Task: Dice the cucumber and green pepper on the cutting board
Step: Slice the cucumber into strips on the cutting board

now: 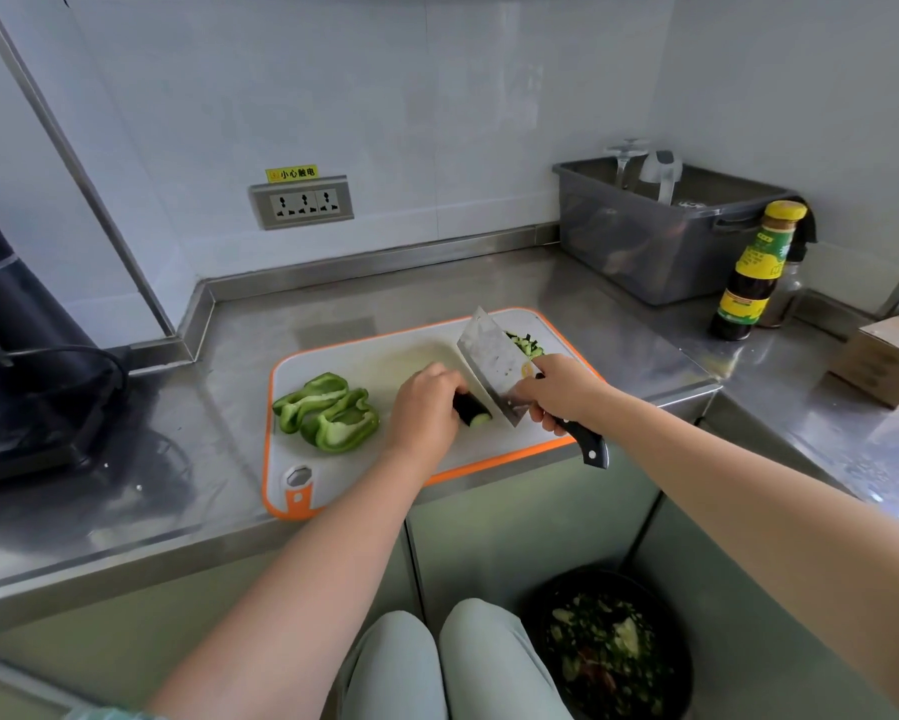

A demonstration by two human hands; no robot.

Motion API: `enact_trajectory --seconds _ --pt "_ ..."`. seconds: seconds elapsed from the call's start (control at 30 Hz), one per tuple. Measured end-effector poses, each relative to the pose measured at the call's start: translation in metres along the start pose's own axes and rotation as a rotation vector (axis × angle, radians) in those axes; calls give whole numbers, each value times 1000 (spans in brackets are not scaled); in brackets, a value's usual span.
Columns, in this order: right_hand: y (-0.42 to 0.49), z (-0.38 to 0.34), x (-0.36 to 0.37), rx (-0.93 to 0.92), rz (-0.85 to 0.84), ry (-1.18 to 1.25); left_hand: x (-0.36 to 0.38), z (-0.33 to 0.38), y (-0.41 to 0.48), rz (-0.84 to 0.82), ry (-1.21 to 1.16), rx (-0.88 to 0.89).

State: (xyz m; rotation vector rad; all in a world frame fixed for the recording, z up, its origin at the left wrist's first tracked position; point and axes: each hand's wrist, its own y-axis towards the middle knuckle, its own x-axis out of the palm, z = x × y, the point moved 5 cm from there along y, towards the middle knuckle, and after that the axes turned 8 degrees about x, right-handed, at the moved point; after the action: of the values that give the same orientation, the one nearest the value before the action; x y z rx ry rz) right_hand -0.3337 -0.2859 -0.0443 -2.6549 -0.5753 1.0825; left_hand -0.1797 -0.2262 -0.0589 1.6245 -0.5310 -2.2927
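Sticker (pixel 292 173) reading 小心触电 over socket (pixel 301 202), left hand (pixel 424 407) curled on cucumber (pixel 472 409), right hand (pixel 561 389) clenching cleaver (pixel 494 363)

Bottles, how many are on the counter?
2. A dark sauce bottle with a yellow cap stands right of the grey bin; a second bottle stands close behind it, partly hidden. Others may be hidden inside the bin.

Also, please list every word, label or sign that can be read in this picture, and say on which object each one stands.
"小心触电": on the yellow sticker on the wall, just above the socket panel.
Sauce bottle: its green and yellow label has print, but it is too small and blurred to read.
Cleaver: there is a round gold mark on the blade, not readable.
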Motion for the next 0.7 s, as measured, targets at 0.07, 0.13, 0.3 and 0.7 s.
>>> enact_trajectory --seconds 0.07,0.13,0.3,0.7 --pt "-1 -2 2 2 14 -43 -1 -2 -6 0 -28 18" --pt "0 -5 3 0 20 -96 -5 -5 -11 25 -42 8" --pt "-4 -21 2 -27 28 -295 4 -5 -13 -19 -45 -76" --pt "-19 -42 -2 -235 89 -348 9 -6 -15 23 -129 -80"
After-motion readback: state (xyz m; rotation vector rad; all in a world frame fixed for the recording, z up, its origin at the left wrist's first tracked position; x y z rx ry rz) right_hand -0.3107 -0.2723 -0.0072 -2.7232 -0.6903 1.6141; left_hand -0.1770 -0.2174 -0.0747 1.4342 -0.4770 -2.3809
